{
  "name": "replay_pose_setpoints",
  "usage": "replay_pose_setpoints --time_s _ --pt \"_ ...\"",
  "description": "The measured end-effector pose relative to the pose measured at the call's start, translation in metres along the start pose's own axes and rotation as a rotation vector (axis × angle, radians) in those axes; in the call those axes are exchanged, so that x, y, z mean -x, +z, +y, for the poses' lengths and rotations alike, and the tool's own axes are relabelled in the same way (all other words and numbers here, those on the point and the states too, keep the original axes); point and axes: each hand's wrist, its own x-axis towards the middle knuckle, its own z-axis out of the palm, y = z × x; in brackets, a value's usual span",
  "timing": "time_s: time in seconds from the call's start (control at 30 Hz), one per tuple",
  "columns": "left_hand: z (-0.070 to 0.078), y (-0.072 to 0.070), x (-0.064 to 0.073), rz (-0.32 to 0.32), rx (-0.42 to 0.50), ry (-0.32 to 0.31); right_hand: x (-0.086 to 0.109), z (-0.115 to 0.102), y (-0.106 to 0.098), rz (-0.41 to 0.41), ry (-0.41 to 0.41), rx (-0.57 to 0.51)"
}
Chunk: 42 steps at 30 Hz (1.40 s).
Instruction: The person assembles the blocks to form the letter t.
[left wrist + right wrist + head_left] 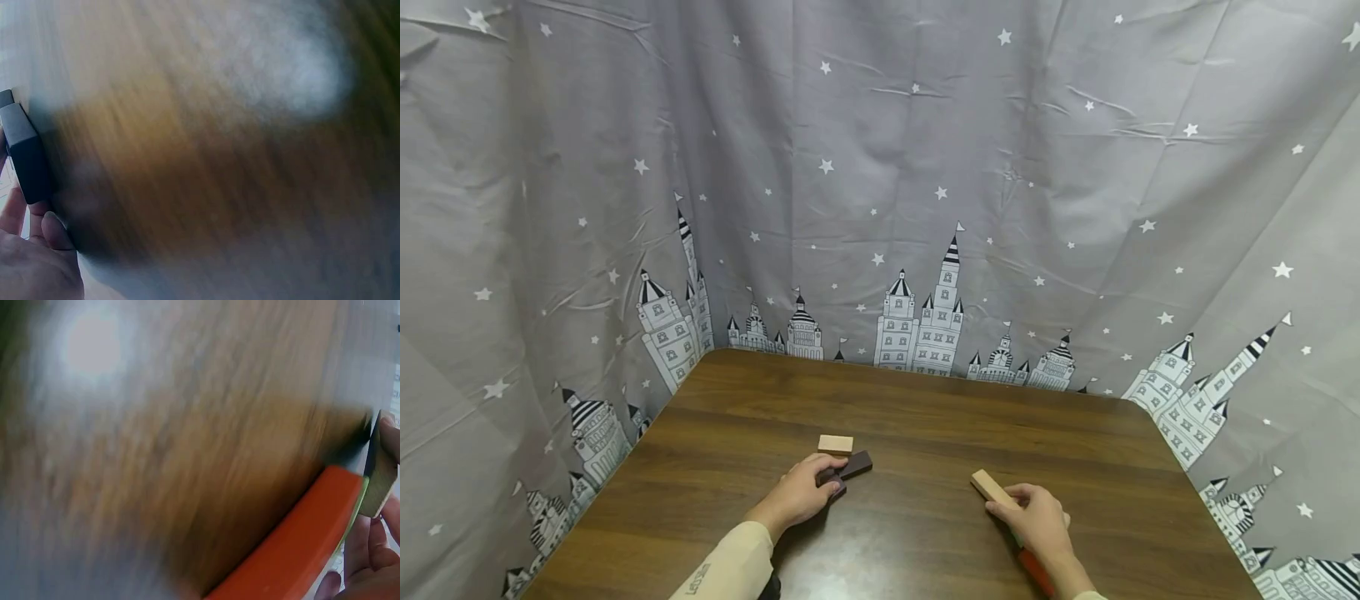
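In the head view my left hand (pixel 801 492) pinches a dark brown block (pixel 833 481) between thumb and fingers, partly hidden by the hand. The left wrist view shows this dark block's long side beside the fingertips (pixel 57 231). Just beyond it, a second dark block (pixel 856 464) lies at an angle, near a pale wooden block (pixel 836 444). Farther right, my right hand (pixel 1037 517) grips another pale block (pixel 992 487) by its near end. A red block (pixel 1036 571) extends below that hand, with a green edge (pixel 355 509) visible beside it in the right wrist view.
The blocks are on a brown wooden table (pixel 917 417) with rounded far corners. A grey curtain (pixel 880 167) printed with stars and castles hangs along its back and sides. Light reflects off the tabletop near the front.
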Motion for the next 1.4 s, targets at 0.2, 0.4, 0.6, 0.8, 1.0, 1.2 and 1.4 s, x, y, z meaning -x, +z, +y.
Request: replay_pose_setpoints --time_s 0.2,0.4,0.6,0.8,1.0,1.2,1.4 --pt "0.002 -0.002 0.001 -0.005 0.011 -0.007 0.004 -0.01 0.008 0.033 -0.024 -0.005" --pt "0.003 -0.002 0.001 -0.005 0.011 -0.01 0.011 -0.022 0.016 0.059 -0.059 -0.013" --pt "0.002 -0.001 0.0 -0.006 -0.006 -0.012 0.019 -0.037 0.023 0.042 -0.048 -0.076" --pt "0.001 0.001 0.0 -0.002 -0.023 -0.015 0.026 -0.049 0.031 0.027 0.0 -0.114" --pt "0.0 0.001 0.001 0.003 -0.026 -0.02 0.032 -0.057 0.039 0.015 0.021 -0.081" --pt "0.0 0.001 0.001 -0.009 -0.026 -0.035 0.036 -0.063 0.044 0.021 0.06 -0.062" --pt "0.0 0.001 0.001 -0.003 -0.026 -0.029 0.041 -0.069 0.05 0.009 0.056 -0.017"
